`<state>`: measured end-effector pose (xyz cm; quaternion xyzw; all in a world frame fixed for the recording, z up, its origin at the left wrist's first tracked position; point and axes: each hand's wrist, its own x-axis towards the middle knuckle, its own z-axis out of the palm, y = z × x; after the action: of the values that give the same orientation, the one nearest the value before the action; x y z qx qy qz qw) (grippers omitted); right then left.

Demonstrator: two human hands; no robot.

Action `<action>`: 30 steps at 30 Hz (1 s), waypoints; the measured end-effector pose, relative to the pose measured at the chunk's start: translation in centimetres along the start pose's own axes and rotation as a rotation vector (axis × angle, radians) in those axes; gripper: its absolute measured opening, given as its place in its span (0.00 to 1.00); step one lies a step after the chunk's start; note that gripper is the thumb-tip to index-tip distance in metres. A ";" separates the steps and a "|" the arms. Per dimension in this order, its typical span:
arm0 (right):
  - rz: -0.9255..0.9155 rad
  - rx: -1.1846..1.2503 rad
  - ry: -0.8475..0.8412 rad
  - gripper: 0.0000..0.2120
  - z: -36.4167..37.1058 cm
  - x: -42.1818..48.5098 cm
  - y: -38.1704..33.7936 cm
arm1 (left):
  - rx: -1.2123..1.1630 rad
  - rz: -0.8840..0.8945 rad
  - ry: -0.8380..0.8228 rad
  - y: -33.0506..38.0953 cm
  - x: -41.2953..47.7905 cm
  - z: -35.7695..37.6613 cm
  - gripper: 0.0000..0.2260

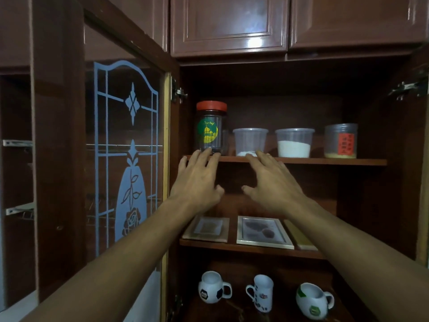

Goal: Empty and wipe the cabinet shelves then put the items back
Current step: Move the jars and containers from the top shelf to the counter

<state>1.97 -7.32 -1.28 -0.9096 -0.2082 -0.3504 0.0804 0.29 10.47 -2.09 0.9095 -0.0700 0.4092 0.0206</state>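
Hiding the bases of jar and tub, left hand and right hand hover empty, fingers spread.

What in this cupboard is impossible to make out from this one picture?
Head view, all:
- Foot of the red-lidded jar: behind fingertips of the left hand; touching or not, unclear.
- Bottom of the nearly empty tub: partly behind the right hand.
- Writing on the red label, far right: too small, blurred.
- Yellowish flat thing, middle shelf: covered by the right forearm.
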 end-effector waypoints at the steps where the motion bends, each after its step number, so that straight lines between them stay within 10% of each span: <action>1: -0.004 -0.001 0.007 0.39 0.1 0.5 0.2 | 0.005 -0.002 0.002 -0.1 0.5 0.2 0.37; 30: 0.016 0.030 0.104 0.39 2.8 17.6 5.6 | 0.123 0.014 0.237 -2.8 18.7 2.5 0.32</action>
<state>17.86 -5.91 8.42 -0.8905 -0.2015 -0.3935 0.1077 14.81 10.91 10.25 0.8540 -0.0483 0.5172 -0.0298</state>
